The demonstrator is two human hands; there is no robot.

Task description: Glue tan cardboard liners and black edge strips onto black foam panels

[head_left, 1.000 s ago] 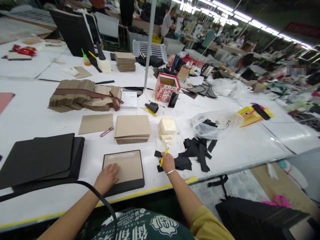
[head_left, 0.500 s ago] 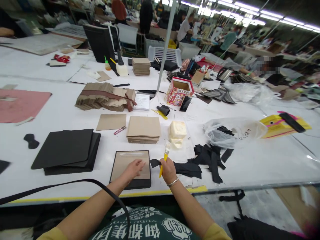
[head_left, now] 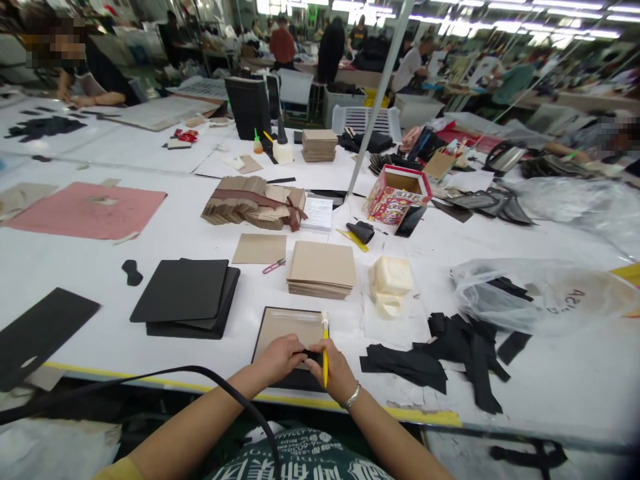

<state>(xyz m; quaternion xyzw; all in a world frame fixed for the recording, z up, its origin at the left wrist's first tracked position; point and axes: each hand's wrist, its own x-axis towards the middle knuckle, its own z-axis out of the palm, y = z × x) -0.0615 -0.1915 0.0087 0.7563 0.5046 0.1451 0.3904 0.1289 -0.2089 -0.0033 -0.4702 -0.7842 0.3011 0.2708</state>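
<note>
Over a beige board with a black border [head_left: 295,323], my two hands meet at a short black strip [head_left: 313,357]. My left hand [head_left: 281,359] pinches the strip's left end. In my right hand [head_left: 336,368] are a yellow-handled brush [head_left: 326,360], held upright with its bristles toward the board's top right corner, and the strip's other end. Behind the board lies a stack of beige boards [head_left: 323,267]. A stack of black panels [head_left: 183,290] is to the left. More black strips [head_left: 405,365] lie to the right of my right hand.
A whitish tub [head_left: 391,277] stands right of the beige stack. Farther back are pink snips [head_left: 273,267], a tied beige bundle [head_left: 255,203], a red patterned box [head_left: 395,200] and a metal pole [head_left: 380,100]. A clear plastic bag [head_left: 530,293] lies right. A person [head_left: 100,77] sits far left.
The camera view has turned left, so things appear farther right. My left hand has closed on the black strip, and my right hand has brought strip and brush over the board.
</note>
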